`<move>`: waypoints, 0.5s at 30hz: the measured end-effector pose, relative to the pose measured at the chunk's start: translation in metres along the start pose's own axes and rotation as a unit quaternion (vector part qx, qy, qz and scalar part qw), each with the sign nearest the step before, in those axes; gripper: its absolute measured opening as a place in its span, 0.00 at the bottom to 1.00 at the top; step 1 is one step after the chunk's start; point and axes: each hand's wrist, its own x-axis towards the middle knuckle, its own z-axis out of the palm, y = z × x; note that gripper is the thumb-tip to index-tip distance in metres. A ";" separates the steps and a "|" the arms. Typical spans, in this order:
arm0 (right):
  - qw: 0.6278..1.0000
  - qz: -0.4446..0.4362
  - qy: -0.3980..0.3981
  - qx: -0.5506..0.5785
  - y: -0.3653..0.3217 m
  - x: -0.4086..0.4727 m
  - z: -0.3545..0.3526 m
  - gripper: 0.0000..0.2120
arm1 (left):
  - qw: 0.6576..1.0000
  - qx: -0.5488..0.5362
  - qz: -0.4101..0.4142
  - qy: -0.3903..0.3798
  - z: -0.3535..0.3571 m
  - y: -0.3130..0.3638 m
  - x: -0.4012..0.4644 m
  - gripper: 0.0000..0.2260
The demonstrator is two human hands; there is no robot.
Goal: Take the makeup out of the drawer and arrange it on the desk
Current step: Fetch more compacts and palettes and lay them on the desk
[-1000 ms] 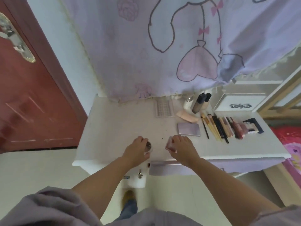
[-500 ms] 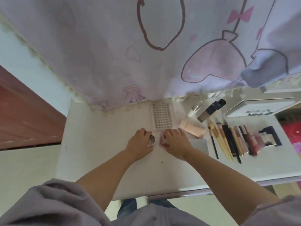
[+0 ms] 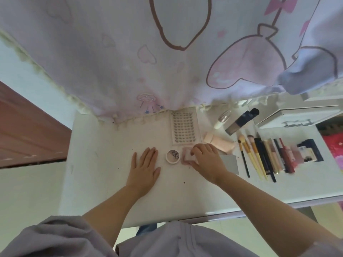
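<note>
Released since the earlier frame, the round jar (image 3: 173,156) now stands free on the desk (image 3: 104,164), just beside the left hand (image 3: 144,167), which lies flat with straight fingers. Right hand (image 3: 206,160) pinches a small pink case (image 3: 186,156) touching the desk. Beyond lies a lash tray (image 3: 184,127).

Grey-lilac fleece top (image 3: 55,238), sleeves pushed up, forearms bare.
</note>
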 end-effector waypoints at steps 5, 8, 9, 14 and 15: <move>0.999 -0.033 0.012 0.034 -0.026 -0.023 0.006 0.15 | 1.000 0.009 -0.008 -0.019 0.001 0.003 -0.001 0.26; 0.997 -0.068 0.003 0.023 -0.038 -0.037 0.021 0.16 | 1.000 0.018 -0.017 -0.016 0.005 0.002 0.001 0.27; 0.997 -0.071 -0.002 0.019 -0.040 -0.040 0.024 0.16 | 0.999 0.020 -0.020 -0.022 0.006 0.001 0.000 0.28; 0.997 -0.064 -0.026 -0.037 -0.043 -0.039 0.019 0.17 | 0.997 0.038 -0.021 -0.057 0.005 0.004 0.000 0.35; 0.997 -0.062 -0.028 -0.035 -0.041 -0.039 0.017 0.16 | 0.998 0.034 -0.020 -0.054 0.005 0.004 0.001 0.36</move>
